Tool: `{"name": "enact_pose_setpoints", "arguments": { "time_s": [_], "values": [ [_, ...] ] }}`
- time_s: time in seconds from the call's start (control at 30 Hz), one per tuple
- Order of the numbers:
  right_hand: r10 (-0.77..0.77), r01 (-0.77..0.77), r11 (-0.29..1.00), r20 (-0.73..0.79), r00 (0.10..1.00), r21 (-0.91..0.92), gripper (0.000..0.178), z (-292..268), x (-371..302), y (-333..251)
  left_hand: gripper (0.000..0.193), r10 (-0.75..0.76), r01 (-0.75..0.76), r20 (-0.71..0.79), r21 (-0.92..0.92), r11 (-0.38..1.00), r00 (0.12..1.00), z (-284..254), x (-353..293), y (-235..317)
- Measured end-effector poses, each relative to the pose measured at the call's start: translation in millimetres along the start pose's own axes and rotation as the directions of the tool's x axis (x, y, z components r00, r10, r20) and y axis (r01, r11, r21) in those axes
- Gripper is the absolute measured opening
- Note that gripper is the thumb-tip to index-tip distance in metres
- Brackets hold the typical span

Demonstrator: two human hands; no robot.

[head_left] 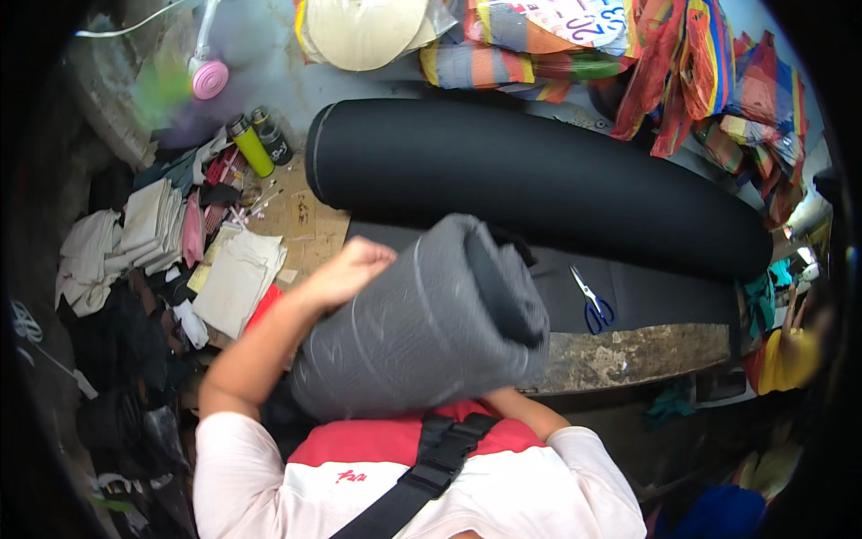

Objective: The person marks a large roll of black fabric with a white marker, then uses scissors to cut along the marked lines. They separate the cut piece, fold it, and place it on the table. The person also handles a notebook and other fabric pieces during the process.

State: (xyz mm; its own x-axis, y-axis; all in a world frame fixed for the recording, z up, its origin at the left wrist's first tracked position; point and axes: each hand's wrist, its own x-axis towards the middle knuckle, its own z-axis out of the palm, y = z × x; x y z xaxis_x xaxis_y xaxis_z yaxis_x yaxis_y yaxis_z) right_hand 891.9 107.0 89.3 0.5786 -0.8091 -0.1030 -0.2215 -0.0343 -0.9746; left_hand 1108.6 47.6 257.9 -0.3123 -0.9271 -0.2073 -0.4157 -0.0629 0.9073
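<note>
On my feed the grey fabric roll (404,332) fills the middle. My left hand (364,259) curls at its eleven o'clock — whether gripping, I can't tell; my right hand is hidden, grip unreadable. Scissors (592,300) lie at three o'clock — a black roll (530,180) at one.

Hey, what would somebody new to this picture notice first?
Probably the big grey roll in the middle of the picture, with the left hand at its upper left. Beyond it, a long black roll stretches across the work table. A lime-green bottle stands out near the black roll's left end.
</note>
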Motion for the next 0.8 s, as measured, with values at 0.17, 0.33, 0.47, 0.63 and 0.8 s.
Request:
{"name": "enact_pose_setpoints", "arguments": {
  "time_s": [0.17, 0.33, 0.47, 0.63, 0.8],
  "values": [
    [0.016, 0.045, 0.969, 0.244, 0.970, -0.243, 0.039, -26.8, -22.3, -8.3, 0.022, 0.039, 0.038, 0.112, -0.607, 0.794, 0.993, 17.2, -26.6, -42.1],
    [0.098, 0.090, 0.892, 0.383, 0.918, -0.443, 0.035, -46.1, -19.8, -20.3, 0.023, -0.014, 0.183, 0.313, -0.519, 0.835, 0.950, 15.6, -17.1, -30.4],
    [0.044, 0.176, 0.833, 0.380, 0.924, -0.525, 0.032, -40.3, -26.1, -40.2, 0.031, -0.069, 0.032, -0.062, -0.468, 0.883, 0.996, 5.7, -30.9, -49.4],
    [-0.217, 0.405, 0.664, 0.357, 0.909, -0.629, 0.015, -42.2, -46.0, -90.7, 0.036, -0.333, -0.157, -0.501, -0.709, 0.688, 0.799, -11.5, -36.6, -87.8],
    [-0.369, 0.677, 0.271, 0.576, 0.730, -0.684, 0.016, -51.4, -40.0, -153.6, 0.037, -0.243, -0.222, -0.353, -0.871, 0.438, 0.904, -18.3, -6.6, -96.4]
  ]
}}
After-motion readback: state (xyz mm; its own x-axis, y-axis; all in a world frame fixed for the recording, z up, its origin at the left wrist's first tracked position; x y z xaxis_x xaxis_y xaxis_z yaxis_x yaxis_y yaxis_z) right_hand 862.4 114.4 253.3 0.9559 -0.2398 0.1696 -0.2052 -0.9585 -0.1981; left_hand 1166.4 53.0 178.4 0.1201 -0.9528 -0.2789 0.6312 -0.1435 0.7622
